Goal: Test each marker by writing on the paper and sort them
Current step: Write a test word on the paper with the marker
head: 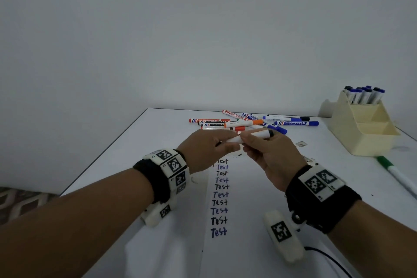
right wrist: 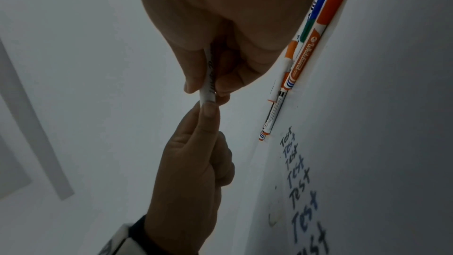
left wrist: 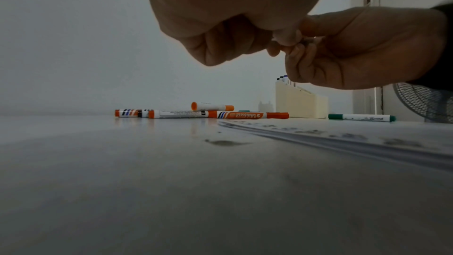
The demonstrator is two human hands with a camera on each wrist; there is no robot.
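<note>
Both hands hold one white-barrelled marker (head: pixel 252 136) with a black end above the paper (head: pixel 237 210) on the desk (head: pixel 158 133), the right hand (head: pixel 268 153) pinching its barrel and the left hand (head: pixel 205 148) pinching the opposite end.

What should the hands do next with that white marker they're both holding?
Probably pull the cap off. The right hand holds the white marker by its barrel, the left hand pinches its other end, and both hover above the paper with its column of "Test" words, so another test line seems due.
</note>
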